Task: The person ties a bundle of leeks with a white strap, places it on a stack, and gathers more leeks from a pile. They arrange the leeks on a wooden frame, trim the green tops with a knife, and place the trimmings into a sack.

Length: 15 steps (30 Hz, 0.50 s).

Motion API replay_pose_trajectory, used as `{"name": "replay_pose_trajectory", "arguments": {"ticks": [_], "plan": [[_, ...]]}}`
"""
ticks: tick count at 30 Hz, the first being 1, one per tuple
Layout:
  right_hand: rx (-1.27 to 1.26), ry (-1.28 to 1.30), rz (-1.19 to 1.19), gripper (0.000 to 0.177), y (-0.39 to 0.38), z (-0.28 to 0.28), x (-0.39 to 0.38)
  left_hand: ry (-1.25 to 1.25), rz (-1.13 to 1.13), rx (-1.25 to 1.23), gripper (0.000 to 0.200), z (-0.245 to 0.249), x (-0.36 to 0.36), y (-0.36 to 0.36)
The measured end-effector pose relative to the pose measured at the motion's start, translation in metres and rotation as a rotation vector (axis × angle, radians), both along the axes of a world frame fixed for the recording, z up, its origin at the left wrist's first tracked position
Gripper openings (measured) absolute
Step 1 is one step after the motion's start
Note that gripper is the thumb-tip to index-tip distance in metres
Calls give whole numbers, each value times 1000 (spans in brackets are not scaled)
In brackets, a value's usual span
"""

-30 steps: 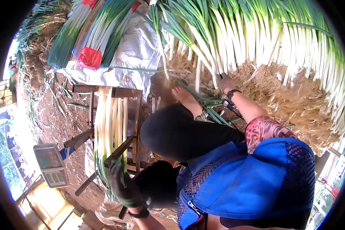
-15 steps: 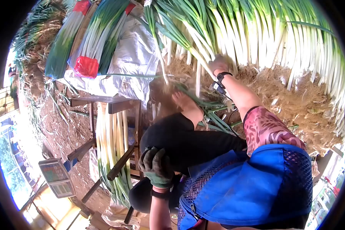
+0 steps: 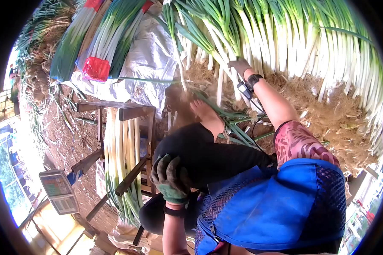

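Note:
My right hand point(image 3: 240, 68), in a dark glove with a strapped device at the wrist, is closed around the white stalks of some green onions point(image 3: 227, 49) at the front left of a long row. Their leafy tops point up and away from me. My left hand point(image 3: 170, 178), in a grey-green glove, rests over my bent knee with its fingers spread and nothing held. The dense row of green onions point(image 3: 302, 46) runs to the right, its roots point(image 3: 302, 91) toward me. My right fingertips are partly hidden among the stalks.
Bundled green onions point(image 3: 108, 46) with red wrapping lie on a silvery sheet point(image 3: 151, 55). Left of my knee stands a metal frame point(image 3: 136, 111) with more green onions point(image 3: 122, 161) upright in it. A scale display point(image 3: 58, 191) stands at lower left. My bare foot point(image 3: 206, 117) is near loose leaves.
My right hand has moved slightly up and left at the stalks. My left hand stays on the knee, and the view has shifted a little.

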State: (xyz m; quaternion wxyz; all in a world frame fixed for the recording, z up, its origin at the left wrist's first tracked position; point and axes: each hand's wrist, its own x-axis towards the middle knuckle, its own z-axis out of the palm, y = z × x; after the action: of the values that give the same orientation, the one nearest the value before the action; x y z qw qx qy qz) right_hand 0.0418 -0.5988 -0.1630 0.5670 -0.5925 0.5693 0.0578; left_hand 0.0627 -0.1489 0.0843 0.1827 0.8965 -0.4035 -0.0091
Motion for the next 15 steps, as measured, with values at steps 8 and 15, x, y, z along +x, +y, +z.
{"name": "replay_pose_trajectory", "arguments": {"ticks": [8,15], "plan": [[388,-659,267,30,108,131,-22,587,-106,-327,39,17,20,-65],[942,-744,-183,43,142,143,-36,1642,115,-561,34,-94,-19,-127]]}}
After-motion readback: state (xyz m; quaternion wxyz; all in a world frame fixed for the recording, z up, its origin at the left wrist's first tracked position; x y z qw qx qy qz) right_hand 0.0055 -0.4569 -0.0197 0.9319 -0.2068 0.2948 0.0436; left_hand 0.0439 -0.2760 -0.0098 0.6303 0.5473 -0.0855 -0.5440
